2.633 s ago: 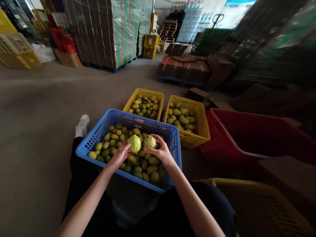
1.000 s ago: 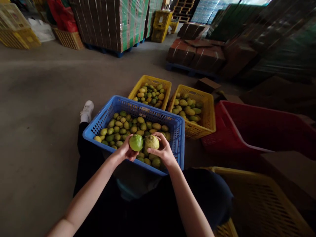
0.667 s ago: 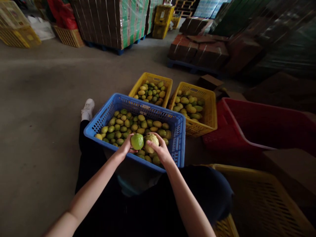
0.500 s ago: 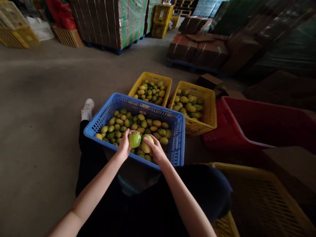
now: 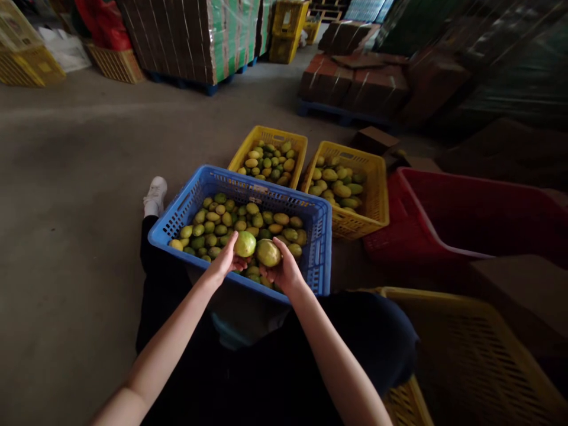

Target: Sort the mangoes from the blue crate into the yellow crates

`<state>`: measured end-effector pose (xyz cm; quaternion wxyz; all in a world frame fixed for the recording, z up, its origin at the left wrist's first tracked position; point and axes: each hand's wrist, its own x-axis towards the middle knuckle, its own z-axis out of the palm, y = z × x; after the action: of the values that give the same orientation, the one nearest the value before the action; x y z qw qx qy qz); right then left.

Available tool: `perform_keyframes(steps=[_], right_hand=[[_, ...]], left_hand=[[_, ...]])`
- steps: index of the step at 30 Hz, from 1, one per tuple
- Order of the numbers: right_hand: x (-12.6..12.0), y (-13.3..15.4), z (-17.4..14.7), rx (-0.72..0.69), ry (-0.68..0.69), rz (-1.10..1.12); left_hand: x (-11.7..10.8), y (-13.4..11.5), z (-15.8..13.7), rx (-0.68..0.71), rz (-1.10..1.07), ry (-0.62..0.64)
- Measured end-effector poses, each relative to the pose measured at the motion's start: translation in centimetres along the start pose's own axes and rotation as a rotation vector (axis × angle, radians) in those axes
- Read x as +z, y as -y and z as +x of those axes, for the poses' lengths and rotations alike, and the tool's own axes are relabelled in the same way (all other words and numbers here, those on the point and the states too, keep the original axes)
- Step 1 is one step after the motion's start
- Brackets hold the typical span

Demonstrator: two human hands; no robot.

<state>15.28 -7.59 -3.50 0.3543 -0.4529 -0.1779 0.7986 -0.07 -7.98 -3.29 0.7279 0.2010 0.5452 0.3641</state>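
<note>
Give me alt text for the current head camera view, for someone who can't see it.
A person's left hand holds a green fruit beside a yellower fruit in the right hand, both above a blue crate containing many green and yellow fruits. Beyond it stand two yellow crates of fruit, with a red bin to the right.

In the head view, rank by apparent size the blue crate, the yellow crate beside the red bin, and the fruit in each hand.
1. Blue crate
2. Yellow crate
3. Fruit in left hand and fruit in right hand: too close to rank
</note>
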Motion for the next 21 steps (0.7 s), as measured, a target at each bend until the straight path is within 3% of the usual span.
perform_keyframes(steps=[3, 5, 9, 11, 13, 16, 21], right_hand=[[0.0, -0.1, 0.2, -0.024, -0.022, 0.006], [-0.1, 0.0, 0.2, -0.146, -0.057, -0.028], [-0.4, 1.0, -0.5, -0.630, -0.114, -0.398], [-0.6, 1.6, -1.1, -0.845, -0.086, -0.651], [-0.7, 1.9, -1.6, -0.973, -0.055, -0.812], [-0.6, 1.8, -2.0, -1.015, -0.053, -0.779], [-0.5, 1.6, -1.8, -0.844, -0.022, -0.468]], left_hand=[[-0.3, 0.3, 0.1, 0.084, -0.021, -0.007], [-0.6, 0.4, -0.2, 0.249, -0.023, -0.012], [-1.0, -0.1, -1.3, 0.561, 0.118, 0.038], [-1.1, -0.4, -1.8, 0.597, 0.173, 0.045], [-1.1, -0.6, -2.2, 0.605, 0.167, 0.039], [-1.1, -0.6, -2.6, 0.616, 0.099, 0.029], [-1.4, -0.3, -2.3, 0.575, -0.011, 0.071]])
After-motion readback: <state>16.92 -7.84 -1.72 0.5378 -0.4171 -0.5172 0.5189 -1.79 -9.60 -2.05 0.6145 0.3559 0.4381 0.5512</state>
